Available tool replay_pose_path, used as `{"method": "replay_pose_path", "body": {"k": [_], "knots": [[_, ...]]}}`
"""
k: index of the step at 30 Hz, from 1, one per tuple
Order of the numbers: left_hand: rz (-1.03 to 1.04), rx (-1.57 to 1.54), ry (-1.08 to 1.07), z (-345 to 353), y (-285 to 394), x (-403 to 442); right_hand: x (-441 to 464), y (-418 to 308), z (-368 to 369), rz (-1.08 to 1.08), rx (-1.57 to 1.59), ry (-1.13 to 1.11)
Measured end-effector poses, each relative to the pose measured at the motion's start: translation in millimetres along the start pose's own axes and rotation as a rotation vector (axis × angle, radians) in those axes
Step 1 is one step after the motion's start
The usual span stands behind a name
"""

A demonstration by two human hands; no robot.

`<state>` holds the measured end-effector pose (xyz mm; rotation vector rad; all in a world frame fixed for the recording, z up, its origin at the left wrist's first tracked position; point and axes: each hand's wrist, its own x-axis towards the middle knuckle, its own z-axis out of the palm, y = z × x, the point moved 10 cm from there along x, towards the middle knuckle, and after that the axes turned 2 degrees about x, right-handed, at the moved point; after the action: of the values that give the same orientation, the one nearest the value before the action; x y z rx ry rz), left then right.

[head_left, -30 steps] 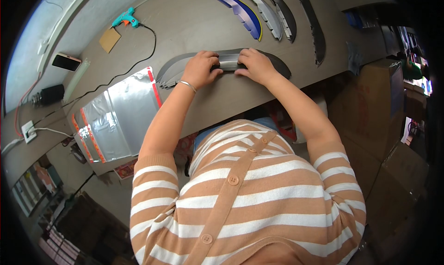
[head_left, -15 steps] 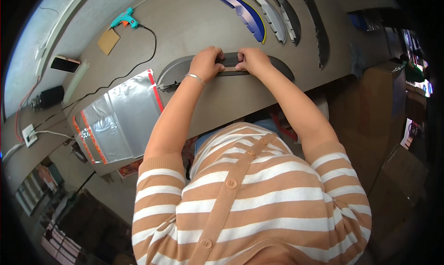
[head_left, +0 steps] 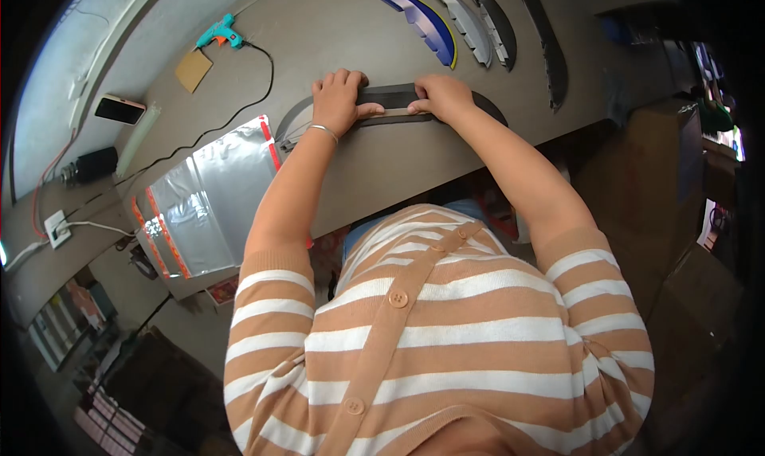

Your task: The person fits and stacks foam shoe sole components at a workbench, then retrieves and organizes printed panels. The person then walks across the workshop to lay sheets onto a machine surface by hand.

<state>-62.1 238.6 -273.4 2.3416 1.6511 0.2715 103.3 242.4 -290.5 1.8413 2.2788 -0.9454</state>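
Note:
A long, curved dark grey part (head_left: 397, 96) lies across the table near its front edge, in front of my body. My left hand (head_left: 338, 103) rests over its left portion, fingers on the far side and thumb stretched toward the middle. On the right portion, my right hand (head_left: 443, 100) grips the part with fingers curled and the thumb pointing inward. Between the two thumbs a narrow gap shows the tabletop, with a thin dark strip along the near side. The part's left end is partly behind my left wrist.
Blue (head_left: 412, 15), silver (head_left: 464, 22) and dark curved parts lie at the back. A teal glue gun (head_left: 219, 32), cardboard piece (head_left: 193, 70), phone (head_left: 120, 109) and clear plastic bags (head_left: 215, 193) are on the left. A cardboard box (head_left: 637, 169) stands at right.
My left hand has shifted left along the part and its fingers have spread. My right hand has moved slightly right. The middle of the part shows more.

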Motion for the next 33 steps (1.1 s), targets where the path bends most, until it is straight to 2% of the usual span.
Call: {"method": "replay_pose_path", "body": {"k": [2,8,11,13,15,17,22,27,31,33], "knots": [[0.021,-0.025,0.051,-3,1,2,-3,4,3,-0.019,0.011,0.009],[-0.028,0.004,-0.016,-17,5,-3,-26,3,-6,0.006,0.102,0.063],[0.049,0.028,-0.054,-25,18,-22,-31,0,-4,-0.004,0.134,0.092],[-0.113,-0.165,-0.095,-16,2,-39,-31,0,0,-0.01,0.168,0.107],[-0.124,-0.206,-0.073,-16,-3,-42,-31,-5,0,-0.084,0.217,0.16],[-0.044,-0.267,-0.069,-13,0,-43,-31,-10,0,-0.103,0.195,0.156],[-0.005,-0.347,-0.094,-10,-1,-38,-30,-19,1,-0.165,0.183,0.19],[0.043,-0.37,-0.113,-9,3,-36,-41,-24,-9,-0.245,0.265,0.321],[0.065,-0.338,-0.123,-8,3,-38,-42,-11,-3,-0.178,0.277,0.316],[0.071,-0.371,-0.109,-9,4,-37,-43,-20,-1,-0.263,0.342,0.265]]}}
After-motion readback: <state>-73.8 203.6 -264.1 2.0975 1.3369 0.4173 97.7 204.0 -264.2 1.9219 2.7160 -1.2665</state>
